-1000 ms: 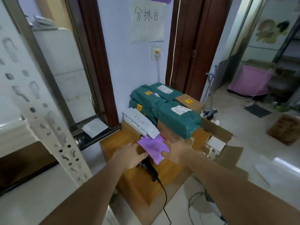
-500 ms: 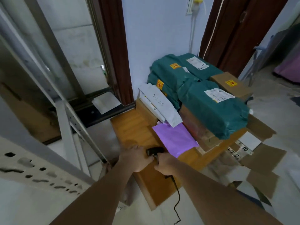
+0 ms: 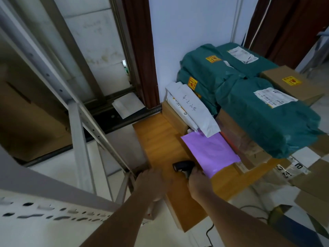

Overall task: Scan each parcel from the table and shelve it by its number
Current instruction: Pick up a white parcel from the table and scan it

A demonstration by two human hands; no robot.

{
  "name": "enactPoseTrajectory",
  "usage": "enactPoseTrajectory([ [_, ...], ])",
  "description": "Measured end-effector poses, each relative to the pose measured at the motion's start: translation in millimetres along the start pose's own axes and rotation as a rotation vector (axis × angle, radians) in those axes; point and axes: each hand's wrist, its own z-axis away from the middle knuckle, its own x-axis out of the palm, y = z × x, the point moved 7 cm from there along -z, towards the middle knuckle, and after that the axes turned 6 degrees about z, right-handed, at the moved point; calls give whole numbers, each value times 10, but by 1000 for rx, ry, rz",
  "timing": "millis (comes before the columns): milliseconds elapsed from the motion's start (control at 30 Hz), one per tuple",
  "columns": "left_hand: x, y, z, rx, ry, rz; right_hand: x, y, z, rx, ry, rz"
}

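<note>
A black barcode scanner point(image 3: 183, 165) lies on the low wooden table point(image 3: 156, 139) and my right hand point(image 3: 197, 182) grips its handle. A flat purple parcel point(image 3: 211, 152) lies just right of the scanner head. Behind it rest a white mailer point(image 3: 192, 109) with handwritten numbers, three green wrapped parcels point(image 3: 267, 113), and brown boxes point(image 3: 292, 82). My left hand point(image 3: 151, 180) hovers at the table's left front edge, blurred, holding nothing that I can see.
A white metal shelf rack point(image 3: 78, 125) with perforated uprights stands at left, close to the table. Flattened cardboard point(image 3: 313, 182) lies on the floor at right. The scanner cable point(image 3: 210, 232) trails off the table front. A dark door frame point(image 3: 142, 50) rises behind.
My hands drew back from the purple parcel to the scanner. The right hand took hold of its handle, and the left hand moved away to the left. The view tilted down.
</note>
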Motion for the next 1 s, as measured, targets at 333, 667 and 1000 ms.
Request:
enactPoseTrajectory([
  [333,-674,375,-486,-234,107,703,-304,113,303,-113,73,-312],
  [667,-874,1615,-1085,-294,215,759,-814,988,631,-22,149,-431],
  [1000,-669,1812,-1434,-407,226,797,-1165,1256,593,28,233,-495],
])
